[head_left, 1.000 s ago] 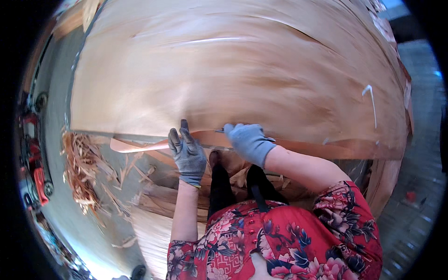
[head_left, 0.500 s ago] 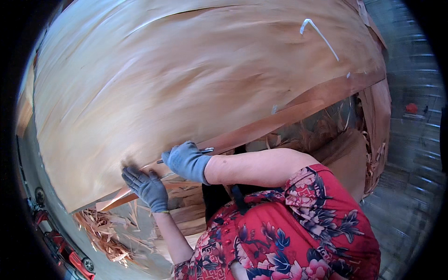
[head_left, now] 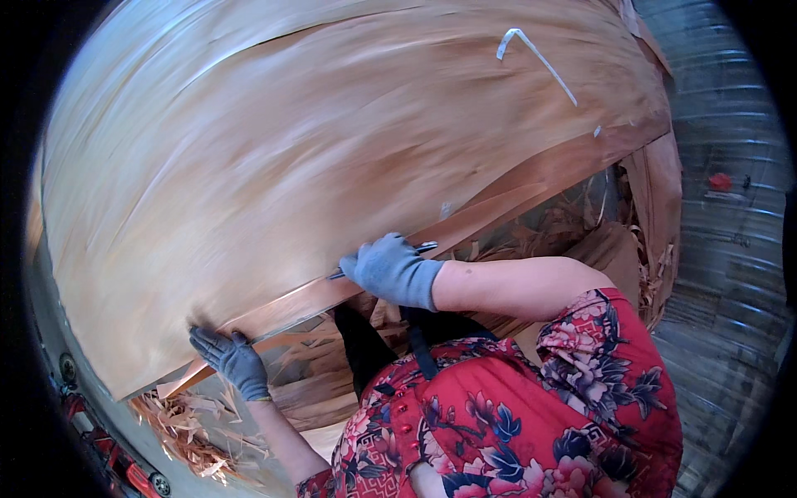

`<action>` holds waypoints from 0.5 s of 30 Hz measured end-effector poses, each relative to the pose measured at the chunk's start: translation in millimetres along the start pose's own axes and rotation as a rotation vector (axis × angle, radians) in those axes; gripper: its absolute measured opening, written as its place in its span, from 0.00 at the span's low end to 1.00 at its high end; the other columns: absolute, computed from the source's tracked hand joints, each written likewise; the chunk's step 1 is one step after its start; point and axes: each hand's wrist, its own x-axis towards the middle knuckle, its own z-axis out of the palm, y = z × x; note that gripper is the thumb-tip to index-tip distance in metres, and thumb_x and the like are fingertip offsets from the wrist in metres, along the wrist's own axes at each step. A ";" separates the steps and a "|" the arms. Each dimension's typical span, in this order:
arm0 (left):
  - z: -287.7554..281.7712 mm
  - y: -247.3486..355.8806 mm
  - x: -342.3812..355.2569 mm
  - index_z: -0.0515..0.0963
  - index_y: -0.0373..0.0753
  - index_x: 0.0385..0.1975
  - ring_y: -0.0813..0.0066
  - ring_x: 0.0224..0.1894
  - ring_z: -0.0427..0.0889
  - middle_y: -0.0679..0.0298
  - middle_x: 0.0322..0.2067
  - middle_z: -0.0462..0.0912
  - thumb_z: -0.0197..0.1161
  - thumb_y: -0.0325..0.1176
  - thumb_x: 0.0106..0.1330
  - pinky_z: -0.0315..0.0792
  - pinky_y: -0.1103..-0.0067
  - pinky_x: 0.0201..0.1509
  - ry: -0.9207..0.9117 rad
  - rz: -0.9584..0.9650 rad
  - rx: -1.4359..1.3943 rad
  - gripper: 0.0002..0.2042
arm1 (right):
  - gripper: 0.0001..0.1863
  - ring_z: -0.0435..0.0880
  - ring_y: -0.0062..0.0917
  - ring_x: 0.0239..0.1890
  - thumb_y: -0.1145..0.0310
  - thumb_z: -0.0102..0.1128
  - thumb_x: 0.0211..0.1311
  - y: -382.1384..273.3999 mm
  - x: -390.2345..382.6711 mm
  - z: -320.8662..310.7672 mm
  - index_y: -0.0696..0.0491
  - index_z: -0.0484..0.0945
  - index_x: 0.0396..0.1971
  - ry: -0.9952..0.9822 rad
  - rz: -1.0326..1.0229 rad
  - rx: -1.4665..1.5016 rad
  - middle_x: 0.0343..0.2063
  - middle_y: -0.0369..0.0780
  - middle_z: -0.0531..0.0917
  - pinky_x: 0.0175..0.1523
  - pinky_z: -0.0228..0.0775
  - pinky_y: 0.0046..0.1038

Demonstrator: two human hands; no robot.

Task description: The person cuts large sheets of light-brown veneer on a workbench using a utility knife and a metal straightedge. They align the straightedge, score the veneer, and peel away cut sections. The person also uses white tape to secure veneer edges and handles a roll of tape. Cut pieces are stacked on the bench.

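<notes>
A wide tan sheet of wood veneer (head_left: 274, 183) spreads before me, its near edge running up from lower left to upper right. My right hand (head_left: 390, 267), in a grey glove, is closed around a slim dark knife (head_left: 426, 246) whose tip rests at the veneer near that edge. A narrow reddish strip of veneer (head_left: 286, 309) lies along the edge between my two hands. My left hand (head_left: 230, 358), gloved too, lies with its fingers stretched out on the sheet's near edge, to the left of the strip.
Veneer scraps (head_left: 183, 432) are heaped on the floor at lower left, and more shreds lie beneath the near edge. A white tape strip (head_left: 544, 65) sticks to the sheet at upper right. Red wheeled equipment (head_left: 108, 452) stands at far left, a red object (head_left: 719, 182) on the right-hand floor.
My right hand has slid to the right along the veneer's near edge with the knife. More of the reddish strip shows between my hands. The left hand stays about where it was; the view has shifted slightly.
</notes>
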 end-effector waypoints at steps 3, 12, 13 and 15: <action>6.0 -7.5 -1.7 0.39 0.34 0.65 0.54 0.68 0.41 0.53 0.67 0.40 0.45 0.40 0.67 0.38 0.67 0.70 -0.027 -0.018 0.037 0.33 | 0.04 0.80 0.31 0.20 0.65 0.50 0.54 31.1 -24.2 -0.9 0.48 0.71 0.27 0.039 0.025 -0.008 0.19 0.40 0.78 0.20 0.67 0.36; 4.2 -8.4 0.0 0.39 0.32 0.65 0.55 0.68 0.40 0.51 0.67 0.40 0.44 0.37 0.67 0.37 0.69 0.70 -0.026 0.002 0.013 0.31 | 0.05 0.81 0.31 0.21 0.66 0.48 0.57 92.4 -80.5 -1.4 0.50 0.71 0.29 0.017 0.107 -0.042 0.20 0.39 0.79 0.19 0.67 0.35; 1.3 -9.9 0.4 0.39 0.32 0.65 0.55 0.69 0.40 0.51 0.67 0.40 0.44 0.37 0.66 0.37 0.69 0.70 -0.036 0.004 0.015 0.32 | 0.05 0.81 0.30 0.22 0.66 0.48 0.56 95.5 -86.4 0.9 0.50 0.70 0.29 0.026 0.136 -0.059 0.20 0.39 0.78 0.19 0.68 0.34; 12.4 -9.7 3.5 0.39 0.32 0.65 0.55 0.69 0.39 0.51 0.67 0.39 0.44 0.37 0.66 0.36 0.69 0.70 -0.035 0.004 -0.058 0.32 | 0.05 0.81 0.28 0.22 0.65 0.49 0.54 104.6 -101.5 2.5 0.49 0.70 0.28 0.042 0.191 -0.092 0.19 0.38 0.77 0.20 0.70 0.32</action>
